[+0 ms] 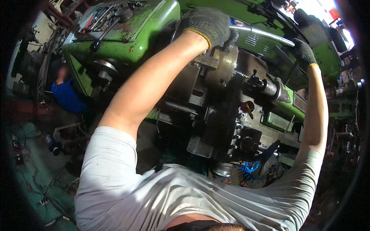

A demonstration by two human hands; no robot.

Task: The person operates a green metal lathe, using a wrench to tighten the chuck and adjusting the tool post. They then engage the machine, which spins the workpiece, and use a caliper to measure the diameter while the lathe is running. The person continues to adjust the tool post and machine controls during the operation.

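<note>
A long shiny metal bar (266, 34) slants across the top of a green lathe. Its right end is in my right hand (304, 53), which is closed around it in a dark grey knit glove with a yellow cuff. My left hand (206, 25), gloved alike, is rounded into a grip where the bar's left end disappears; its fingertips are hidden on the far side. Just below and right of that hand is the lathe's round chuck (227, 65). Both arms are raised and stretched well forward.
Wrenches and other hand tools (102, 19) lie on the green headstock (148, 27). Nearer me are the tool post (248, 107), the carriage and a lever (287, 129). A blue coiled hose (250, 167) hangs low. A person in blue (68, 94) is at far left.
</note>
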